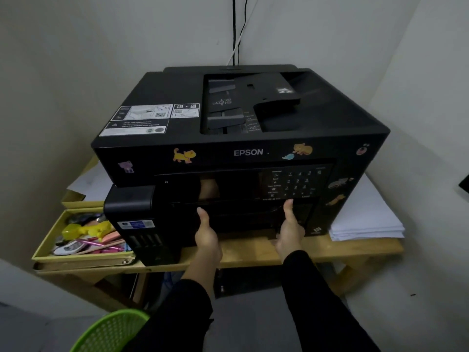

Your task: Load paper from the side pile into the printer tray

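Observation:
A black Epson printer (241, 138) with cartoon stickers stands on a wooden table (355, 250). Both my hands are at its lower front, on the paper tray (243, 219). My left hand (206, 233) grips the tray's left part, thumb up against the front, fingers hidden underneath. My right hand (289, 229) holds the tray's right part in the same way. A pile of white paper (368, 219) lies on the table to the right of the printer. The tray looks pushed in; no paper shows inside it.
A yellow tray (50, 250) full of pens and small items sits left of the printer, with loose sheets (88, 184) behind it. Cables (236, 34) run up the wall. A green basket (111, 331) stands on the floor at lower left. Walls close in on both sides.

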`<state>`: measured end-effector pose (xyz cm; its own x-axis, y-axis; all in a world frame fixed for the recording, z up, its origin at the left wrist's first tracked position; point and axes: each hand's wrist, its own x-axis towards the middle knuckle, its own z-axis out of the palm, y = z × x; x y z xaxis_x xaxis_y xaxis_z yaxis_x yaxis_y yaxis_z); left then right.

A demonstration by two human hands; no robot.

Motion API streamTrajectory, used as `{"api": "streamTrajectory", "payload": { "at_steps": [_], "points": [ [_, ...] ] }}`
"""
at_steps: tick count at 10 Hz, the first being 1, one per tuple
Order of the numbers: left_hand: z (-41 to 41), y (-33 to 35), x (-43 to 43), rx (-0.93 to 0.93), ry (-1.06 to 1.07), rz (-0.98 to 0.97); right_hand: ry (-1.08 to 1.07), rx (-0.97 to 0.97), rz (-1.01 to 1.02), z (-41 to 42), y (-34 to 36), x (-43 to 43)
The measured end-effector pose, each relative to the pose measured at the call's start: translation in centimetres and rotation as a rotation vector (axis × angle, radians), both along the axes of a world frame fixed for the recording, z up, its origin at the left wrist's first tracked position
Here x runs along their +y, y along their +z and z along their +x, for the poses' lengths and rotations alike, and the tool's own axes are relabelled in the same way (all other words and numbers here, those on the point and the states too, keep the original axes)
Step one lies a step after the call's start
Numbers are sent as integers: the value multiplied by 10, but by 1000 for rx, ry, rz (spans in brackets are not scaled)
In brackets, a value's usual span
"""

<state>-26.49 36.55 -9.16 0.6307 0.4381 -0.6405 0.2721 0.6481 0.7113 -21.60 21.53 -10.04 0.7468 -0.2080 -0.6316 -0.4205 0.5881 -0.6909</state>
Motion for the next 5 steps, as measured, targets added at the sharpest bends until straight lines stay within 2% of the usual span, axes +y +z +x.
{"api": "streamTrajectory", "payload": {
  "at_steps": [1,2,3,4,5],
  "points": [
    [-6,12,-2,229,-65,353,5,-2,-292,3,4,-4],
    [-19,11,-8,237,-234,680,43,-58,-624,-1,4,-6],
    [-36,8,-19,221,-456,926,171,-117,-899,-17,5,-6],
    [-43,12,-27,212,-513,1205,202,-215,-1228,-33,15,4],
    [-44,26,-36,80,-454,1452,123,-485,-1501,-48,35,19]
  ]
}}
